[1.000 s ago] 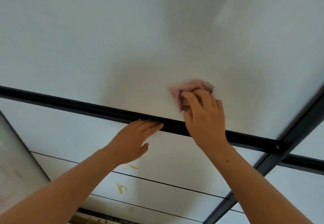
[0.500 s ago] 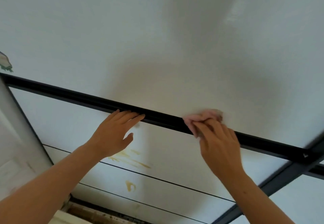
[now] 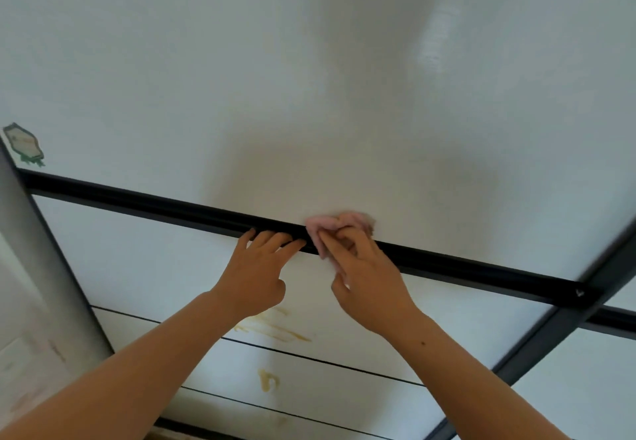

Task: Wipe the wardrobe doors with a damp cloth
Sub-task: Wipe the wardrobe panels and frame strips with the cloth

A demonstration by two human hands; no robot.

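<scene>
The right hand [image 3: 371,288] has its fingers curled round a pink cloth [image 3: 330,224] and pushes it on the black bar [image 3: 137,198] that runs across the white door [image 3: 241,78]; the cloth sits half on the bar and half on the white just above it. The left hand [image 3: 258,278] holds nothing; its fingers are straight and the tips rest on the bar, just beside the cloth. The cloth is bunched into a small ball, so I think it could slip out of the fingers, or only a little bit of it may rub the door; the two hands are very near, so they could bump if the cloth goes left; a hard push might shake the door; the yellow marks [image 3: 272,331] lower down could be missed, as the cloth is well above them. The door looks smooth and shiny; a patch of light [image 3: 433,37] shows near the top right, and a soft shadow lies above the hands; thin black lines cross the lower part. A small green sticker [image 3: 24,145] sits at the left edge, next to a grey post [image 3: 41,250]; a dark frame [image 3: 568,329] slants up the right side.
</scene>
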